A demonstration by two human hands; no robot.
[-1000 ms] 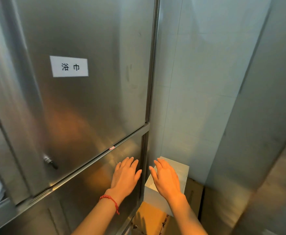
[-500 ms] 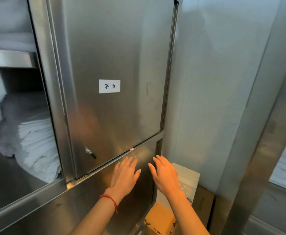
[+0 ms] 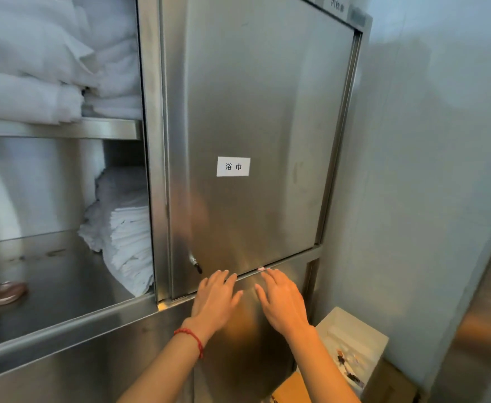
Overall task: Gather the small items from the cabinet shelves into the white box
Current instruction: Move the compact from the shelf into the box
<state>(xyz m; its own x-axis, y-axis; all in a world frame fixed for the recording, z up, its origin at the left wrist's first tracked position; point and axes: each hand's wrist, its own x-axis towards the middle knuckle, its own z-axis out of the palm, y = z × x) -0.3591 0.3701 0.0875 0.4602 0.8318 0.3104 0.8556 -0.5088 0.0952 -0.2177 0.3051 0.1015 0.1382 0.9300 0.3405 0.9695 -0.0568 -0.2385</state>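
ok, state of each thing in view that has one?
left hand: open, empty, fingers straight
right hand: open, empty
labelled steel sliding cabinet door: covers right half, left half open
white box: open-topped, small items inside
folded white towels: stacked on shelf
round copper-coloured item: lying on shelf

A white label [image 3: 233, 166] with two dark characters is sticking on the steel sliding door [image 3: 267, 126]. White folded towels [image 3: 35, 62] are lying on the upper shelf, and a stack of white cloths [image 3: 128, 242] is standing below them, just beside the door edge. A brown cardboard box [image 3: 389, 385] is sitting on the floor near the pale wall [image 3: 442, 141].
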